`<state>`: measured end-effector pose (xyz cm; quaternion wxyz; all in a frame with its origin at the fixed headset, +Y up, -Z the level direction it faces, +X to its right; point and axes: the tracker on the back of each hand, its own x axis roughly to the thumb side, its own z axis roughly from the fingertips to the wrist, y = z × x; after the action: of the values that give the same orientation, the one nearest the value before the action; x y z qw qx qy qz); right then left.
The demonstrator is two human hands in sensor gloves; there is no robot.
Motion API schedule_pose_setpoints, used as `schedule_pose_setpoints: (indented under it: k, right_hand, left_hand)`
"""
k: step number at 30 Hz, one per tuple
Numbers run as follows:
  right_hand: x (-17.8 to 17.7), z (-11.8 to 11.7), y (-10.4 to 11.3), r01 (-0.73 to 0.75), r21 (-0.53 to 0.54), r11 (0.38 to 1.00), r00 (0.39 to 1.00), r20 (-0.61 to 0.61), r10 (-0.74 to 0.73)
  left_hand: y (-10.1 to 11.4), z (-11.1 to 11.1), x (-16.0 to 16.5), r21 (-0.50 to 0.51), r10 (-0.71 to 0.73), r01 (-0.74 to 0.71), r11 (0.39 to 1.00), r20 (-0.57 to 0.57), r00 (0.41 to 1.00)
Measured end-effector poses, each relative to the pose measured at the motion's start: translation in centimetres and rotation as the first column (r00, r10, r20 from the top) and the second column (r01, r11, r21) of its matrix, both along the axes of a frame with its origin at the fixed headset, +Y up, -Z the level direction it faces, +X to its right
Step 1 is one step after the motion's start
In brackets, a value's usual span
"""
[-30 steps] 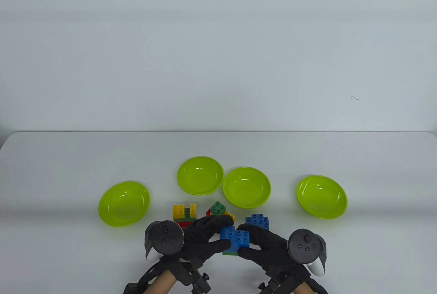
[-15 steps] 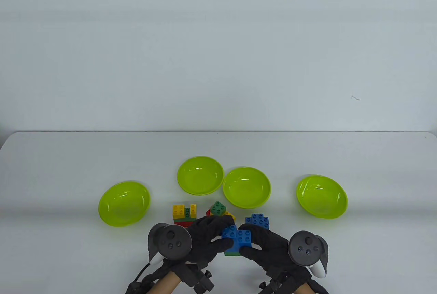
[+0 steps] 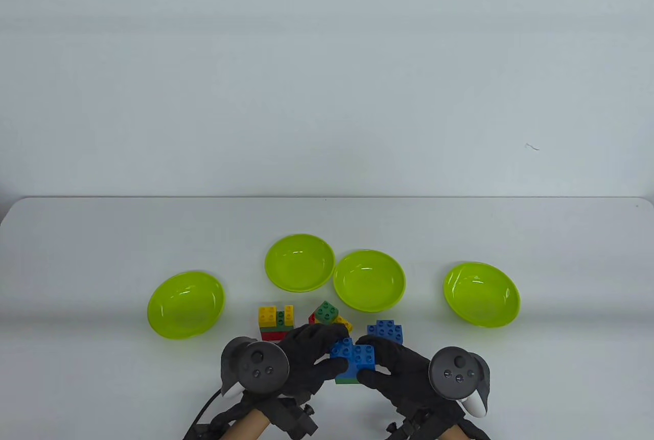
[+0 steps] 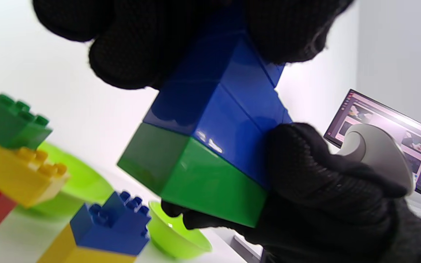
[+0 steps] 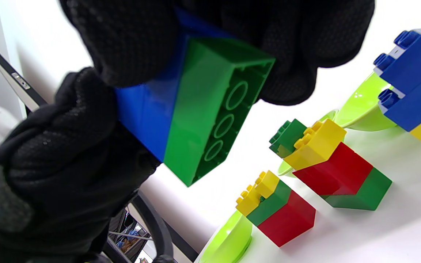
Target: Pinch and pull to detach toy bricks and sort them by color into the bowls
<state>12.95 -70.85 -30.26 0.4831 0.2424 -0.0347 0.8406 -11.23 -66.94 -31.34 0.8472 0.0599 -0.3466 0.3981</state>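
Blue-on-green brick stack (image 3: 352, 362) held off the table, near edge. Left hand (image 3: 306, 358) and right hand (image 3: 396, 366) both pinch it. Best: brace the green base (image 5: 210, 109), peel blue upward, avoid twisting.

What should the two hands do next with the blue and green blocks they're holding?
Probably pull apart: the left hand and right hand both grip the stack of blue plastic bricks, still joined to the green plastic brick, and all four lime-green bowls hold no bricks.
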Motion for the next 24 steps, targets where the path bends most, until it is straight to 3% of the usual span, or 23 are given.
schedule_pose_setpoints:
  k: [2,5,6,9,12,14,18,24]
  right_hand:
    - [-0.1,0.0,-0.1,0.018,-0.013,1.000,1.000,-0.010,-0.018]
    - [-0.1,0.1,0.1,-0.052,0.039,0.998,0.999,-0.013,0.053]
    - [-0.1,0.1,0.2,-0.037,0.029,0.999,0.999,-0.010,0.037]
    - [0.1,0.2,0.2,-0.027,0.032,0.999,1.000,0.005,0.027]
    - [0.7,0.4,0.4,-0.014,0.028,1.000,1.000,0.017,0.013]
    - [1.0,0.4,0.5,0.002,0.029,1.000,1.000,0.024,-0.002]
    - [1.4,0.4,0.8,0.015,0.029,0.999,0.999,0.035,-0.016]
    - [1.1,0.5,0.6,0.019,0.020,1.000,1.000,0.024,-0.020]
  left_hand:
    - [0.0,-0.3,-0.3,-0.032,0.018,-0.018,0.999,0.002,1.000]
    - [-0.8,-0.8,-0.8,-0.156,0.135,-0.130,0.979,0.026,0.990]
    - [-0.7,-0.9,-1.0,-0.148,0.146,-0.140,0.979,0.031,0.989]
    - [0.4,-0.9,-1.8,-0.060,0.129,-0.129,0.990,-0.012,0.992]
    - [2.1,-1.1,-4.5,0.084,0.056,-0.044,0.995,-0.139,0.989]
    - [2.4,-1.5,-6.6,0.123,-0.003,0.032,0.992,-0.231,0.973]
    - [1.4,-3.3,-11.3,0.086,-0.123,0.176,0.981,-0.425,0.897]
    - [-2.3,-6.4,-16.7,-0.117,-0.345,0.343,0.932,-0.580,0.739]
